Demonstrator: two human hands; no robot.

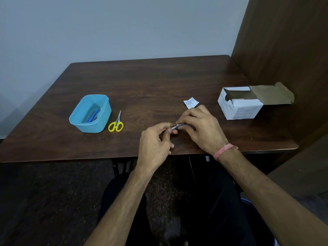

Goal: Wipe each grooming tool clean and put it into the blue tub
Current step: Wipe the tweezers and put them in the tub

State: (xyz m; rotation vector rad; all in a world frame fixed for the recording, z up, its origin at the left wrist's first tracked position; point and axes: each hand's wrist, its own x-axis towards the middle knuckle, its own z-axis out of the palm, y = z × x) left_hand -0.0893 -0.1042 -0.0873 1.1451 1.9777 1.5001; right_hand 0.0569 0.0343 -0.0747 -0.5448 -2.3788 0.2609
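1. Both forearms are bare, with no sleeves showing up to the frame edge.
2. A pink thread band [224,150], wound in several strands, circles the right wrist.
3. Dark trousers [218,206] cover the legs.

Both forearms are extended from the six o'clock edge toward the centre, the left from about seven o'clock and the right from about five o'clock. The left hand [156,139] is held back-up, its fingers curled, with thumb and forefinger pinched together at its one o'clock tip. The right hand [198,126] is set just beside it at two o'clock, fingers bent and pointed toward nine o'clock, fingertips meeting the left's.
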